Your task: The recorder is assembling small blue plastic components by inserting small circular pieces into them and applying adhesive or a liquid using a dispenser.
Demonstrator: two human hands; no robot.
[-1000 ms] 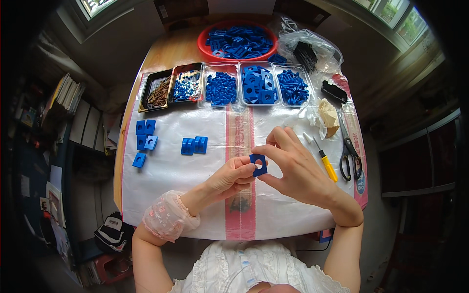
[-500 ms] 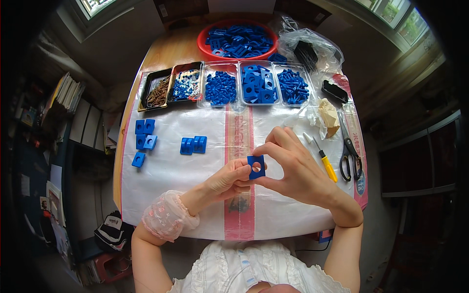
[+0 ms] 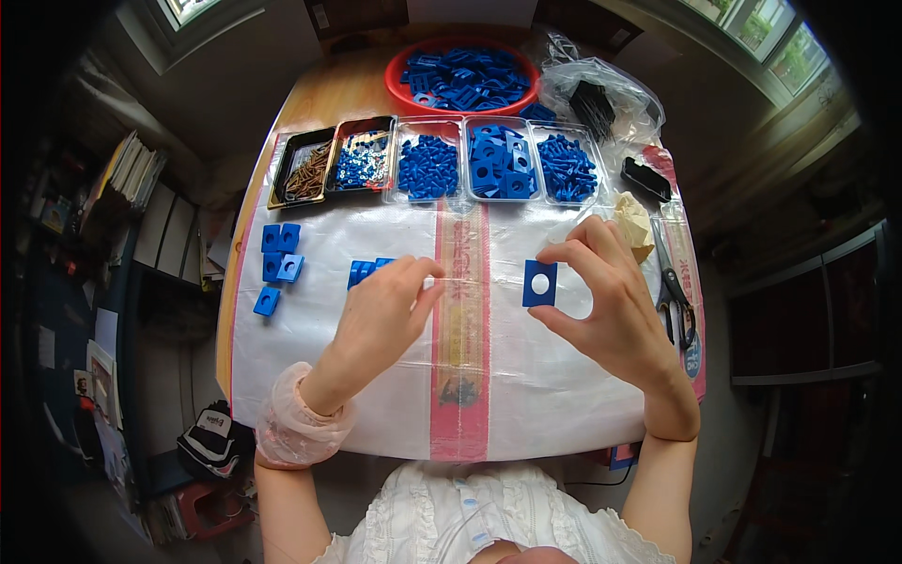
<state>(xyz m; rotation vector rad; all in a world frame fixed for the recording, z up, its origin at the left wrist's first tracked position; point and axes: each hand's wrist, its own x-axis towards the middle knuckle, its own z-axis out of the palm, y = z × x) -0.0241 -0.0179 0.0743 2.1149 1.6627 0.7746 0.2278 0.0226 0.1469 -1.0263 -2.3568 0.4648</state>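
My right hand (image 3: pixel 615 315) pinches a flat blue plate with a round hole (image 3: pixel 532 299) by its top and bottom edges. The table cover shows through the hole. To the left, my left hand (image 3: pixel 381 310) hovers over the table with its thumb and forefinger apart and nothing visible between them. Just beyond its knuckles lie ribbed blue parts (image 3: pixel 359 273), partly hidden by the hand. Several blue square pieces with holes (image 3: pixel 272 266) rest in a loose group farther left.
Across the back runs a row of trays: brown screws (image 3: pixel 308 172), small blue-and-silver parts (image 3: pixel 361 162), blue pegs (image 3: pixel 428 167), holed plates (image 3: pixel 501 162) and blue screw-like parts (image 3: pixel 567 167). Behind stands a red basin (image 3: pixel 399 94) of blue parts. Black scissors (image 3: pixel 675 291) lie at right.
My left hand has let go of the plate and moved left toward the ribbed parts. My right hand has carried the plate to the right and slightly away, now covering the yellow-handled screwdriver.
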